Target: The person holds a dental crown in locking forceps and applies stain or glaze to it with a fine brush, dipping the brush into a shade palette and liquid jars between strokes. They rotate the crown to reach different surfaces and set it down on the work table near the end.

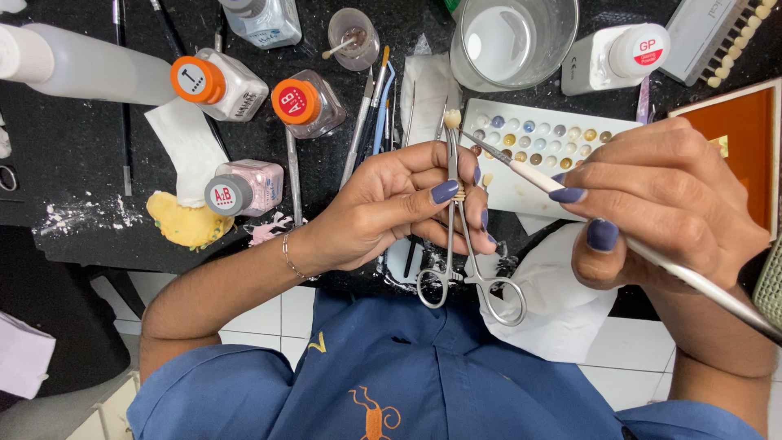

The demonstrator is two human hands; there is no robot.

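Forceps (458, 220) of bright metal are held upright in the left hand (399, 204), whose fingers are curled closed around the shanks, thumb pressed across them. A small pale tooth-shaped piece (452, 119) is gripped at the forceps' tip, above the desk (73, 147). A thin brush (570, 213) is pinched in the closed fingers of the right hand (668, 204), its tip brought just beside the tooth-shaped piece. Behind the forceps a white palette (529, 143) with small coloured wells is seen. Left of the forceps, three small jars with orange caps (244, 106) are stood. A white tissue (554, 301) is spread below the forceps' ring handles.
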